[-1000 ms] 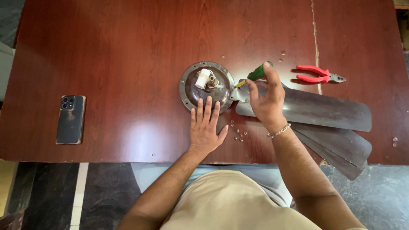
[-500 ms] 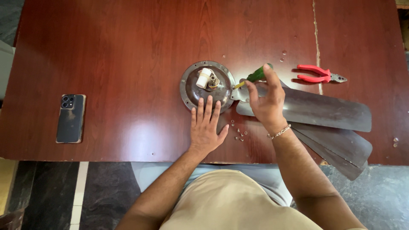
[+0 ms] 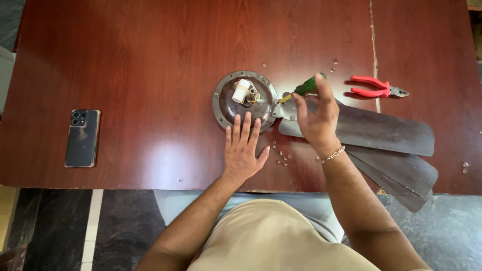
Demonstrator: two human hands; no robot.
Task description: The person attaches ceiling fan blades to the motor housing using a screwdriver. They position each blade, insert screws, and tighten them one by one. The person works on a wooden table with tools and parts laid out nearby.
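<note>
A dark phone lies flat near the left edge of the red-brown table, well apart from the work. Toward the middle sits a round metal fan motor plate with a white part at its centre. The left hand lies open and flat, fingertips pressing on the plate's near rim, holding nothing. Just beside that hand a few small screws are scattered on the table. The right hand is closed around a green-handled screwdriver, its tip pointing at the joint where a dark fan blade meets the plate. Two more blades lie stacked under it to the right. Red pliers rest beyond, untouched. It looks like a screw at that joint is being worked; the next move would need the tip seated squarely and the plate kept from turning
</note>
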